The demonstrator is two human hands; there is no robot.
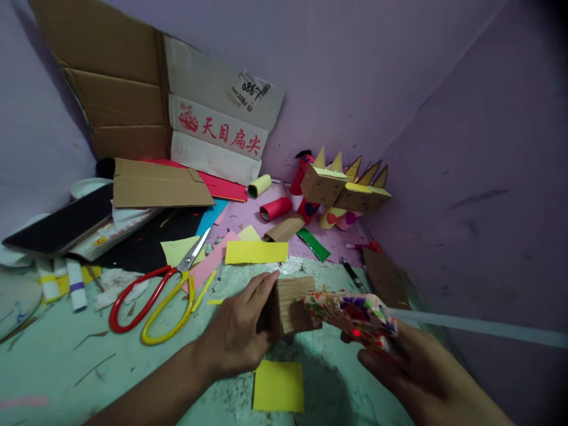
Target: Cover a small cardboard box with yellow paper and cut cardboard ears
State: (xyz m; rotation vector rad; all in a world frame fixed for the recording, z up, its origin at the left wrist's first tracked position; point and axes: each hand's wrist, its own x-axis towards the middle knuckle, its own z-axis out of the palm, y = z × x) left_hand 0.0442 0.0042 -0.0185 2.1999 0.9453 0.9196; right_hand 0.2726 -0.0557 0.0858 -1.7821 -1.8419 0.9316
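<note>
My left hand (237, 325) grips a small brown cardboard box (296, 305) by its left side, just above the table. In my right hand (428, 373) is a flower-patterned hot glue gun (350, 310) with a small red light lit on its side. A long pale glue stick (479, 328) runs out of its back. The gun's tip lies over the box's corrugated face; whether it touches cannot be made out. Below the box lies a yellow paper square (279, 387). A longer yellow paper strip (256, 252) lies beyond it.
Large scissors (166, 296) with red and yellow handles lie open on the left. A pen (352, 275) is at the right. Behind stand decorated cardboard boxes with spikes (346, 186), paper tubes (276, 208) and a folded carton (217, 118) against the wall.
</note>
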